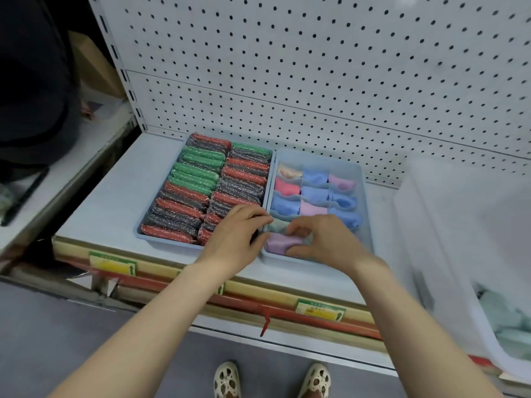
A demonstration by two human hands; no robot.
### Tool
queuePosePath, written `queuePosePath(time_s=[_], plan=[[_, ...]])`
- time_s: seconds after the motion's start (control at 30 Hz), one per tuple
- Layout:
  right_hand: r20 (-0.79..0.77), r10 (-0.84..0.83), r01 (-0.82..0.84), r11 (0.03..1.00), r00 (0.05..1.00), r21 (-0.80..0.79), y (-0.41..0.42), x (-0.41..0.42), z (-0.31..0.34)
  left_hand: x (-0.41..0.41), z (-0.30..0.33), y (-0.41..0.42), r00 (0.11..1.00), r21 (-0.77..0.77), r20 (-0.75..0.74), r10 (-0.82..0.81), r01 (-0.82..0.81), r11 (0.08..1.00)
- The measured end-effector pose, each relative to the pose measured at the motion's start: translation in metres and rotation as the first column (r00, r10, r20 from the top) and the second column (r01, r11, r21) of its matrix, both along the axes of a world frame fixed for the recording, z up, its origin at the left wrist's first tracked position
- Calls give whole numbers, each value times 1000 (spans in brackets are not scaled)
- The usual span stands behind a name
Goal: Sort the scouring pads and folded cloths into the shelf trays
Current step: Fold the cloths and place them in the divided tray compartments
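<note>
Against a white pegboard [330, 67], two blue trays sit side by side on a store shelf [115, 202] as a person tucks in a folded cloth.

The right hand [324, 239], fingers curled, pinches a lilac cloth [283, 244] into the front-left cell of the divided tray [365, 202]; the left hand [238, 234], fingers bent, steadies that tray's near-left rim. The scouring-pad tray [169, 239] looks full. The cloth appears soft and light, best gripped across its fold so it stays bundled.

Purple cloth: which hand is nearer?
Right. The right hand pinches the purple cloth in its compartment; the left hand rests beside it at the tray edge.
</note>
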State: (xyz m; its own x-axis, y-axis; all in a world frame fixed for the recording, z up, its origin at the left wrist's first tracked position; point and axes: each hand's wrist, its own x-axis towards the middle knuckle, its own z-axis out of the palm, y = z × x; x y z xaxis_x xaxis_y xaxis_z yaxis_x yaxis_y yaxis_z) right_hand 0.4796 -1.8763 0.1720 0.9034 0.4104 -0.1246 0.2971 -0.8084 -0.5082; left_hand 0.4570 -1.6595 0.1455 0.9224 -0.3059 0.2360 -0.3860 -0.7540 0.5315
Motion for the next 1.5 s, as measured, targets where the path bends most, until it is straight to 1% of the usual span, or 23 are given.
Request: queuePosePath(time_s=[0.1,0.13,0.27,0.33,0.43,0.47,0.5,0.6,0.67,0.73,0.87,0.97,1.1,1.2,1.23,1.3,1.37,1.43,1.5], plan=[[58,83,-69,976,995,-204,2,4,2,0,0,0,1000,-2,4,5,-5,1000],[60,102,-85,967,993,-241,6,3,1,0,0,0,1000,-2,8,7,-7,1000],[84,140,-115,961,987,-251,19,2,-4,-2,2,-1,1000,-4,3,13,-13,1000],[99,148,-125,970,984,-209,17,2,-4,-1,2,0,1000,-4,8,14,-14,1000],[99,109,-99,991,989,-93,9,-1,-5,-1,2,-1,1000,-13,5,19,-19,1000],[94,106,-98,992,990,-84,8,-3,-5,-1,2,-1,1000,-13,8,20,-20,1000],[87,116,-108,989,989,-100,8,-4,-5,-1,2,-1,1000,-10,11,19,-19,1000],[62,157,-137,958,986,-250,15,-3,2,-2,2,-1,1000,-3,18,25,-25,1000],[31,116,-102,949,993,-298,19,0,8,-3,3,-2,1000,-2,17,27,-26,1000],[-16,65,-67,956,998,-284,22,3,12,-4,3,-2,999,-3,23,25,-24,1000],[14,-2,6,955,1000,-296,34,0,8,-4,2,-3,999,-1,28,33,-33,999],[13,-21,24,959,1000,-284,30,-4,5,-3,2,-3,999,10,16,37,-37,999],[5,-59,59,973,998,-223,18,-7,11,-4,4,-4,999,12,11,46,-47,999],[-15,-25,22,977,1000,-210,18,-12,9,-5,5,-4,998,21,-3,65,-65,998],[-30,-46,40,986,999,-165,16,-14,9,-5,6,-5,998,27,-8,68,-67,997],[-61,-144,143,989,988,-29,3,-17,15,-4,10,-8,997,54,-22,75,-74,996],[-44,-256,259,964,966,62,-19,-20,28,-1,16,-13,995,108,-37,94,-89,990],[30,-363,355,922,931,157,-54,-27,45,5,24,-21,992,189,-39,117,-107,976],[165,-456,412,879,875,241,-98,-38,65,11,35,-38,991,226,-23,132,-123,966]])
